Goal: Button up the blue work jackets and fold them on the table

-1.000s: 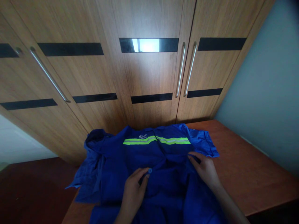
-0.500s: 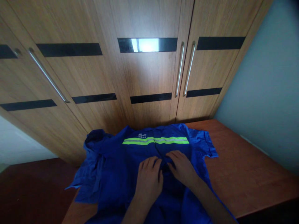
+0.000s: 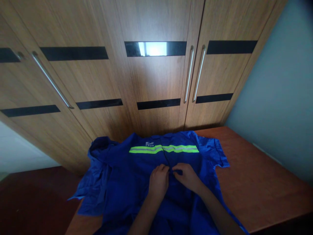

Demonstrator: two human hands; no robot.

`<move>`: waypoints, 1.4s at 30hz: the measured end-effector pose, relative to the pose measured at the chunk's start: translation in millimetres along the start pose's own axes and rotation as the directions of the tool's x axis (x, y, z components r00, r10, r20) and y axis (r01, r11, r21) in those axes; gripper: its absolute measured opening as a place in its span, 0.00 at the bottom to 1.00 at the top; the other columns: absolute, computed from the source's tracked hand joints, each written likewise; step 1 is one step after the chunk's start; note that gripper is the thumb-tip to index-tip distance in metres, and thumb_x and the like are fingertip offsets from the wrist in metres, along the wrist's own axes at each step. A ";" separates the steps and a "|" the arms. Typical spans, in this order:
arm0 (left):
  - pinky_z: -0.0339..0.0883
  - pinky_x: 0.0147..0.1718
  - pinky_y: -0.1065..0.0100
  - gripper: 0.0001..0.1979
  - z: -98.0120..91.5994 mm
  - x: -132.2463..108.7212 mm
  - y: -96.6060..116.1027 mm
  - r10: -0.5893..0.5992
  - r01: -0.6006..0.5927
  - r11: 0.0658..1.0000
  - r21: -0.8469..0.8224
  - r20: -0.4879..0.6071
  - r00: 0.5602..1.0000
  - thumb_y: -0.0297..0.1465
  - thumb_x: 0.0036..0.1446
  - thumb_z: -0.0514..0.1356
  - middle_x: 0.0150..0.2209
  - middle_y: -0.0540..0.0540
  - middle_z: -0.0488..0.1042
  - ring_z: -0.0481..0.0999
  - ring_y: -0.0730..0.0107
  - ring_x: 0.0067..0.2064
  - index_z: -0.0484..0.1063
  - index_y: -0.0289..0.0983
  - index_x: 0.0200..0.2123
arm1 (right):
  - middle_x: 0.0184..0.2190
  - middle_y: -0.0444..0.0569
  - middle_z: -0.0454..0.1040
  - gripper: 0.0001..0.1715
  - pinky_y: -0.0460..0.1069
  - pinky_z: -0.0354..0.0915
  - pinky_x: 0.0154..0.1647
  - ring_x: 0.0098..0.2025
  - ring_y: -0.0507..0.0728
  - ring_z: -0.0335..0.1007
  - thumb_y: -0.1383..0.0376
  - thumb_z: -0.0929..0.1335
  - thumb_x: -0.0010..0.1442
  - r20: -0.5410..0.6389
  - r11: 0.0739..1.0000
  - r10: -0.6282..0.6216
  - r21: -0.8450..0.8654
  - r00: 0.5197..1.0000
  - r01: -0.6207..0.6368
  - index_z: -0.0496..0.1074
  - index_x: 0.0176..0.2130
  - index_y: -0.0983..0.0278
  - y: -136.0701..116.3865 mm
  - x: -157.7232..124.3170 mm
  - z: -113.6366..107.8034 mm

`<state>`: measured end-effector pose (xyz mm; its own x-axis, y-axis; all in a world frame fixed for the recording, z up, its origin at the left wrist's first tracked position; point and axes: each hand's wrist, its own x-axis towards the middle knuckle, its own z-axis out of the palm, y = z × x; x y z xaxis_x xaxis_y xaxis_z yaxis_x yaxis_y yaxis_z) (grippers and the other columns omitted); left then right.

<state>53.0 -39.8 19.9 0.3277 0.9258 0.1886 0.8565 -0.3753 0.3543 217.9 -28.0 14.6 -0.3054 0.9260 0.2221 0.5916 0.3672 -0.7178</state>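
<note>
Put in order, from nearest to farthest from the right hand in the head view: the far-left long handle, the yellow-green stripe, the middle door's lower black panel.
1. Yellow-green stripe, on the garment, just beyond the right hand.
2. Lower black panel, on the middle door, ahead.
3. Long handle, at far left.

Wardrobe (image 3: pixel 105 19), wood-grained, doors (image 3: pixel 158 78) closed; black horizontal strips (image 3: pixel 74 53); silver bar handles (image 3: pixel 51 80); bright window-like reflection (image 3: pixel 154 49) on one glossy strip; blue-grey wall (image 3: pixel 276 98), right; whitish wall (image 3: pixel 19 150), far left; reddish-brown tabletop (image 3: pixel 256 192) before the wardrobe; floor (image 3: pixel 36 192), dark red-brown, lower left; room light dim.
</note>
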 end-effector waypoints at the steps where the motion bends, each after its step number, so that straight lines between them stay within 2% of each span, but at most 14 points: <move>1: 0.65 0.43 0.67 0.14 0.1 1.0 -0.9 0.007 -0.007 1.000 -0.030 -0.014 1.000 0.20 0.59 0.50 0.38 0.46 0.74 0.74 0.66 0.42 0.73 0.38 0.41 | 0.34 0.47 0.79 0.16 0.49 0.66 0.42 0.38 0.55 0.74 0.74 0.65 0.53 -0.010 1.000 -0.012 0.013 1.000 0.012 0.78 0.36 0.61 -0.9 0.3 -0.4; 5: 0.66 0.42 0.68 0.16 0.4 6.6 -3.6 0.013 -0.028 0.985 -0.172 -0.089 0.996 0.19 0.59 0.50 0.38 0.46 0.75 0.74 0.67 0.42 0.74 0.39 0.41 | 0.32 0.47 0.78 0.15 0.48 0.67 0.40 0.36 0.55 0.74 0.74 0.65 0.52 -0.078 0.998 -0.028 0.045 0.997 0.032 0.78 0.35 0.61 -2.6 3.4 -3.5; 9: 0.67 0.45 0.67 0.18 -2.2 19.1 -3.6 0.002 -0.062 0.941 -0.333 -0.178 0.984 0.20 0.59 0.49 0.40 0.46 0.76 0.75 0.67 0.43 0.75 0.39 0.44 | 0.32 0.47 0.79 0.11 0.48 0.67 0.40 0.36 0.55 0.75 0.70 0.67 0.56 -0.135 0.998 -0.030 0.045 0.990 0.036 0.78 0.36 0.61 -2.3 14.3 -9.1; 13: 0.66 0.46 0.65 0.16 -4.9 40.9 -5.4 -0.074 -0.072 0.831 -0.551 -0.238 0.968 0.21 0.58 0.52 0.40 0.45 0.77 0.75 0.67 0.43 0.77 0.38 0.42 | 0.37 0.48 0.80 0.11 0.51 0.67 0.45 0.40 0.57 0.75 0.68 0.67 0.57 -0.209 0.997 -0.037 -0.072 0.977 0.022 0.78 0.38 0.61 -0.1 35.8 -14.1; 16: 0.67 0.47 0.63 0.12 -7.5 57.4 -12.9 -0.147 -0.042 0.756 -0.653 -0.232 0.962 0.25 0.56 0.56 0.40 0.45 0.79 0.76 0.64 0.43 0.78 0.37 0.40 | 0.39 0.50 0.80 0.11 0.53 0.68 0.47 0.42 0.59 0.76 0.67 0.66 0.57 -0.289 0.993 -0.056 -0.117 0.956 0.023 0.78 0.39 0.61 3.3 57.0 -22.5; 20: 0.68 0.47 0.61 0.11 -19.0 64.9 -30.8 -0.204 0.000 0.713 -0.701 -0.208 0.957 0.30 0.55 0.59 0.41 0.44 0.80 0.78 0.62 0.43 0.79 0.37 0.38 | 0.36 0.49 0.81 0.12 0.54 0.69 0.47 0.41 0.60 0.76 0.61 0.67 0.58 -0.498 0.999 -0.049 -0.027 0.866 0.041 0.78 0.39 0.59 10.8 83.9 -50.0; 22: 0.69 0.48 0.59 0.12 -28.8 61.3 -41.3 -0.250 0.024 0.694 -0.720 -0.209 0.946 0.33 0.55 0.59 0.42 0.44 0.80 0.78 0.60 0.44 0.79 0.36 0.40 | 0.36 0.48 0.81 0.14 0.55 0.69 0.48 0.41 0.60 0.76 0.57 0.67 0.58 -0.550 0.998 -0.046 0.003 0.834 0.057 0.78 0.40 0.58 16.4 93.8 -67.9; 27: 0.66 0.51 0.56 0.14 -56.8 51.1 -65.1 -0.315 0.051 0.669 -0.742 -0.221 0.923 0.35 0.53 0.61 0.43 0.44 0.80 0.77 0.59 0.46 0.78 0.37 0.41 | 0.34 0.49 0.80 0.19 0.56 0.70 0.46 0.40 0.60 0.76 0.53 0.66 0.57 -0.586 0.997 -0.056 0.017 0.809 0.082 0.78 0.41 0.60 31.0 108.0 -103.1; 31: 0.66 0.52 0.57 0.12 -75.8 50.5 -72.4 -0.261 -0.005 0.722 -0.692 -0.279 0.924 0.35 0.54 0.60 0.43 0.45 0.80 0.77 0.60 0.46 0.79 0.38 0.41 | 0.34 0.49 0.79 0.15 0.54 0.69 0.44 0.39 0.59 0.75 0.56 0.66 0.58 -0.606 0.991 -0.101 0.005 0.789 0.130 0.78 0.39 0.60 28.4 109.6 -117.3; 34: 0.65 0.52 0.59 0.11 -85.5 41.9 -69.7 -0.162 -0.074 0.802 -0.593 -0.335 0.928 0.33 0.57 0.59 0.43 0.46 0.79 0.76 0.62 0.47 0.78 0.39 0.41 | 0.34 0.48 0.78 0.12 0.52 0.68 0.42 0.37 0.57 0.73 0.61 0.65 0.59 -0.588 0.982 -0.164 -0.018 0.792 0.190 0.77 0.39 0.59 18.6 95.2 -121.0; 36: 0.65 0.51 0.60 0.10 -86.9 28.0 -66.7 -0.087 -0.100 0.853 -0.512 -0.329 0.940 0.31 0.58 0.57 0.42 0.46 0.79 0.75 0.63 0.47 0.78 0.40 0.40 | 0.33 0.47 0.76 0.10 0.51 0.66 0.41 0.37 0.56 0.72 0.65 0.65 0.59 -0.529 0.974 -0.199 -0.010 0.825 0.228 0.77 0.37 0.59 15.2 76.2 -118.5; 39: 0.66 0.48 0.64 0.12 -79.0 0.5 -63.3 0.030 -0.114 0.885 -0.452 -0.189 0.981 0.25 0.57 0.55 0.40 0.48 0.79 0.75 0.66 0.44 0.78 0.42 0.38 | 0.31 0.45 0.73 0.11 0.50 0.65 0.41 0.38 0.56 0.70 0.72 0.63 0.54 -0.331 0.968 -0.234 0.005 0.914 0.250 0.74 0.31 0.60 19.9 41.7 -106.0; 42: 0.66 0.46 0.66 0.15 -64.9 -21.7 -60.7 0.118 -0.107 0.891 -0.442 -0.002 0.993 0.20 0.54 0.53 0.39 0.49 0.78 0.75 0.67 0.43 0.76 0.42 0.37 | 0.31 0.47 0.71 0.15 0.50 0.64 0.43 0.39 0.56 0.68 0.77 0.61 0.47 -0.119 0.981 -0.160 -0.129 0.980 0.144 0.72 0.29 0.62 26.5 15.2 -87.0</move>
<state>-32.0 -40.1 53.8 0.4258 0.8749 0.2307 0.5519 -0.4532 0.7000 293.9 3.5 56.4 -0.3049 0.8591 0.4110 0.6323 0.5054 -0.5872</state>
